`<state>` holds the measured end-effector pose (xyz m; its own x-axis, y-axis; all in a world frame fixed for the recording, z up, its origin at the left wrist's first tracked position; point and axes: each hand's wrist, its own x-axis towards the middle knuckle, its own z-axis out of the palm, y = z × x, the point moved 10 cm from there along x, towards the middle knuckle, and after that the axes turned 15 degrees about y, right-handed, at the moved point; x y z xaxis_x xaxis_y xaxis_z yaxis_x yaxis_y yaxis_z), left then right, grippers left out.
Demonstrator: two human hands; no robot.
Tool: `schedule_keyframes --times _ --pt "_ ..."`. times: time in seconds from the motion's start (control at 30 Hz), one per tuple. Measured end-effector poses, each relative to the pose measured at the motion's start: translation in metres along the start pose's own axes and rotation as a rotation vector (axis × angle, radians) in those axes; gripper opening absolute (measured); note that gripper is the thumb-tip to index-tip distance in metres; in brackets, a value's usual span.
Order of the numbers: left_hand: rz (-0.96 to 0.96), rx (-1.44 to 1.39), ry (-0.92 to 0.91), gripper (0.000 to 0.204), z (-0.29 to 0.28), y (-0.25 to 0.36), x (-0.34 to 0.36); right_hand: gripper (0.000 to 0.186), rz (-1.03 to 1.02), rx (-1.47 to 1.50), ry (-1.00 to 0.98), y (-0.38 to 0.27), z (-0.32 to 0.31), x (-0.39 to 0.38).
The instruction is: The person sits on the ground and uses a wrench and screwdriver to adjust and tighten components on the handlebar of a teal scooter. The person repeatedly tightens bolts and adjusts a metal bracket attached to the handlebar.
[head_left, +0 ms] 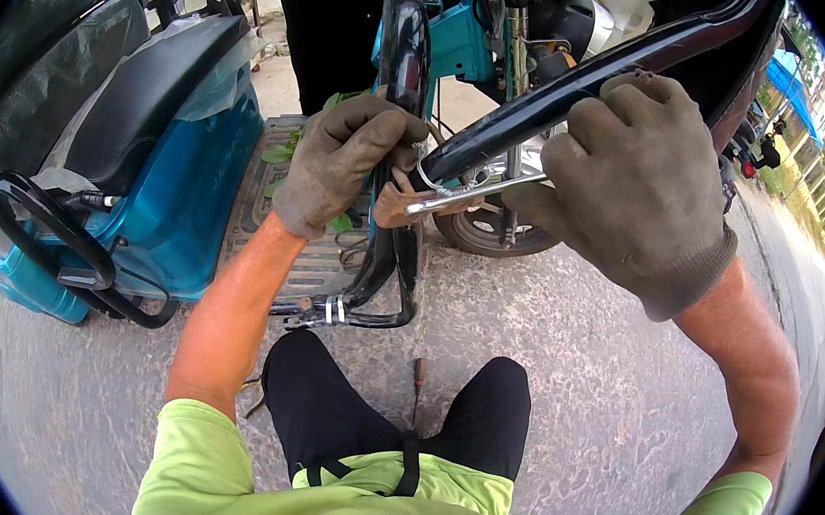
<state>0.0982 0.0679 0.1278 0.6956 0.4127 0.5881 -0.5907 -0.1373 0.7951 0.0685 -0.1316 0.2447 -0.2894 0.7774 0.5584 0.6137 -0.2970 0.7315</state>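
Observation:
My left hand (348, 155), in a grey-brown glove, is closed in a pinch beside a black frame tube; what its fingertips hold is hidden. From near them a thin wire loop (423, 172) curves around the lower end of a slanting black tube (550, 101). My right hand (632, 180), gloved alike, closes on a slim silver metal tool (474, 197). The tool's far end lies against a rusty brown bracket (394, 205) under the wire. Its exact kind is unclear, as the glove covers the other end.
At left stands a teal vehicle body (190, 174) with black padded seats (153, 95) and bent black rails. A ribbed footboard (261, 212) with green leaves lies beside the frame. Behind the tubes is a front wheel (495, 236). A screwdriver (419, 374) rests between my knees.

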Motion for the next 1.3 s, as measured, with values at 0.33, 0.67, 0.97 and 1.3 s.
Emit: schedule_keyframes --times 0.33,0.67,0.97,1.3 --pt "-0.020 -0.035 -0.027 0.039 0.008 -0.003 0.000 0.030 0.955 0.567 0.139 -0.027 0.067 -0.127" --pt "0.024 0.052 -0.031 0.037 0.011 0.003 0.002 0.047 1.966 1.776 0.159 -0.227 0.144 -0.141" --pt "0.027 0.075 -0.080 0.036 0.012 0.008 0.002 0.060 1.590 3.617 0.570 -0.265 0.042 0.048" --pt "0.016 0.025 -0.068 0.033 0.010 0.008 -0.002 0.054 1.276 2.854 -0.218 -0.333 0.030 -0.024"
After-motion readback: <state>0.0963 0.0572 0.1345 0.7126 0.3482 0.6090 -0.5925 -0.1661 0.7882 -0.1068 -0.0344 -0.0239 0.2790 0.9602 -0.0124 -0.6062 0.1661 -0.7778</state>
